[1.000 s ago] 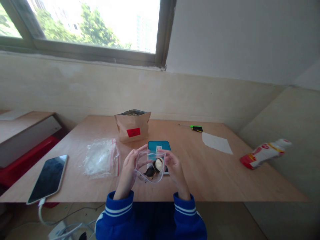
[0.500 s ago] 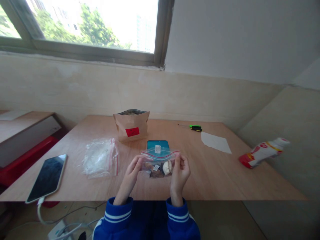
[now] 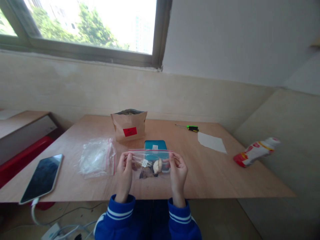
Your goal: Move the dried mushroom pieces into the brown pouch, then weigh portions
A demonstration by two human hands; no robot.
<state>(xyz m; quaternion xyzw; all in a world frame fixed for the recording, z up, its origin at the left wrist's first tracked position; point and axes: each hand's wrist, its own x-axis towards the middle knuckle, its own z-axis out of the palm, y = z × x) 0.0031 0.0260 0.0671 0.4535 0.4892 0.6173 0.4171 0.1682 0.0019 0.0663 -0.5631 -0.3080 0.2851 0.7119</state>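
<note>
A clear zip bag (image 3: 163, 168) with a red seal line is stretched between my hands above the table's front part. My left hand (image 3: 125, 171) pinches its upper left corner, and my right hand (image 3: 178, 170) grips the upper right corner. Inside the bag lie a pale rounded piece (image 3: 157, 165), dark brown pieces (image 3: 147, 172) and a small white label (image 3: 144, 163); I cannot make out their kind. Behind the bag, partly seen through it, is a teal flat box (image 3: 160, 144) with a white sticker.
On the wooden table (image 3: 207, 176), a brown pouch (image 3: 120, 125) stands open at the back. Clear zip bags (image 3: 96, 158) and a charging tablet (image 3: 43, 176) are at left. Screwdrivers (image 3: 192, 128), white paper (image 3: 212, 142) and a tilted-looking bottle (image 3: 256, 151) are at right.
My hands have spread apart, the left one moving leftward, so the bag's sagging top edge is now pulled straight. The view has shifted slightly to the right.
</note>
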